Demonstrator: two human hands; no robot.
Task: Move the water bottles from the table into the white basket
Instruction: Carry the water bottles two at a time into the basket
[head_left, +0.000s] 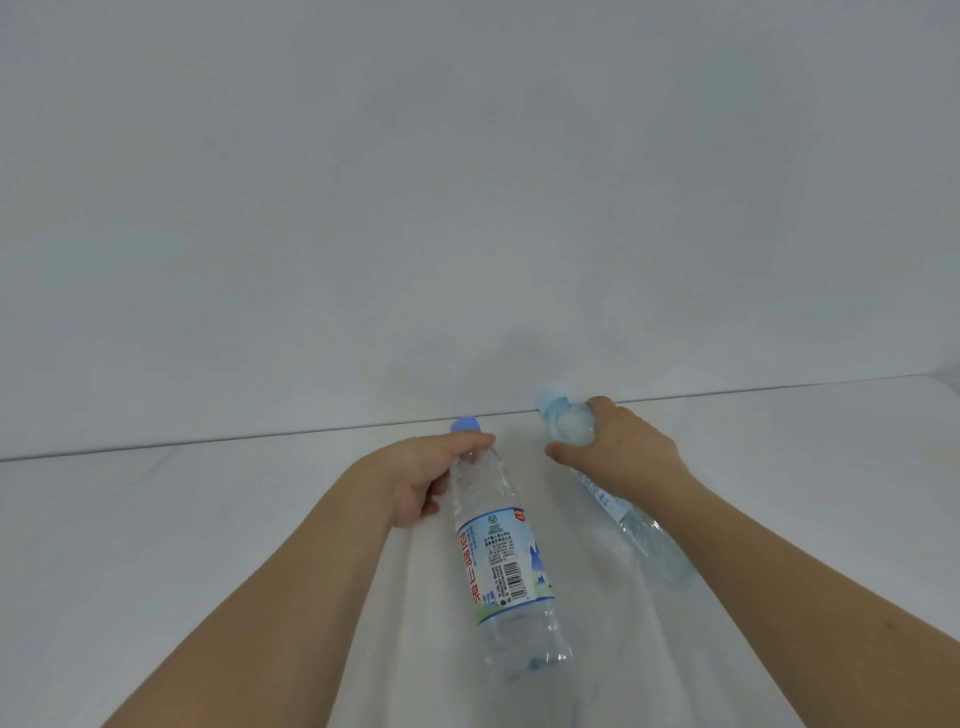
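Two clear water bottles are in my hands over the white table (156, 545). My left hand (421, 475) grips the neck of a bottle with a blue cap and a white label with red characters (506, 561); its base points toward me. My right hand (618, 444) is closed around the shoulder of a second bottle with a pale blue cap (639, 535), whose body slants down to the right behind my forearm. The white basket is not in view.
The table's far edge (260, 439) runs across the view against a plain pale wall (467, 182). Both forearms reach in from the bottom corners. White tabletop shows to the left and far right.
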